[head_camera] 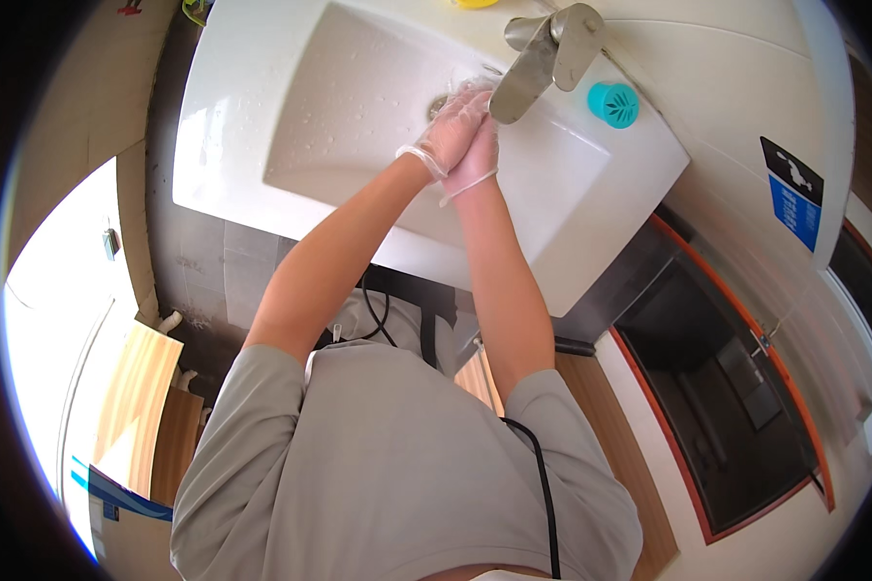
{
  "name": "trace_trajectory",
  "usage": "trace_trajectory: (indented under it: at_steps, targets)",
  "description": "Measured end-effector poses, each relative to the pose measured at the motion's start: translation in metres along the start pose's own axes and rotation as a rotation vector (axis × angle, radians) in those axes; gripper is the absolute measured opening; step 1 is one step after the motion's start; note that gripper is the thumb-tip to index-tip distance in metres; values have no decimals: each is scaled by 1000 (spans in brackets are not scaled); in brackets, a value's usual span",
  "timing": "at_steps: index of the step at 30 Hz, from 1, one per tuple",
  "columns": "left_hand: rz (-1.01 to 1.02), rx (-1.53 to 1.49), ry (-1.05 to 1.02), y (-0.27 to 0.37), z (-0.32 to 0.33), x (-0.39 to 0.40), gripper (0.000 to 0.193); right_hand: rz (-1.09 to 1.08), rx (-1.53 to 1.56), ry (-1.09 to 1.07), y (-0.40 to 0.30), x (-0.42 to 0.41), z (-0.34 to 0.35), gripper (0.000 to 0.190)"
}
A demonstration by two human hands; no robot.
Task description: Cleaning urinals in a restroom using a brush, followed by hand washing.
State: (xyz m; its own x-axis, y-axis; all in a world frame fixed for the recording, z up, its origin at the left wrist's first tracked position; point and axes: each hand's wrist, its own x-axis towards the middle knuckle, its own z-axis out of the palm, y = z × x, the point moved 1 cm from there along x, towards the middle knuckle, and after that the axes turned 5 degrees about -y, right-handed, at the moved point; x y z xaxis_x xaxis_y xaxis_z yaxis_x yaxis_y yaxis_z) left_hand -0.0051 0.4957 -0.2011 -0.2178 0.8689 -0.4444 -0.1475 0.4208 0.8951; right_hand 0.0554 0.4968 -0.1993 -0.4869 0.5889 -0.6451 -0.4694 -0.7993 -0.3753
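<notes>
My left hand [452,138] and my right hand [482,154] are pressed together over the white ceramic washbasin [588,196]. Each wears a clear disposable plastic glove gathered at the wrist. The left lies partly across the right, so the inner fingers and palms are hidden. Just above them juts the brushed-metal single-lever faucet [525,76], its spout end beside my right fingers. Behind the hands, the round metal drain [438,107] shows in part. Water drops dot the basin's left inner slope. I cannot tell whether water is running or whether anything sits between the palms.
A turquoise cup-shaped container [613,105] with leaf-shaped cutouts stands on the basin's right rear rim. Part of a yellow object [476,2] shows behind the basin. A sign [793,192] is on the right wall panel, above an orange-framed dark doorway or mirror [719,392]. A black cable [541,494] runs down my shirt.
</notes>
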Motion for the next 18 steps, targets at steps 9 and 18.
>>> trace_trajectory:
  at_steps: [9,18]
  targets:
    - [-441,264,-23,4,0,12,34,19,-643,123,-13,-43,-25,36]
    - [-346,160,201,-64,5,36,30,-319,-1156,108,-11,-79,-24,16]
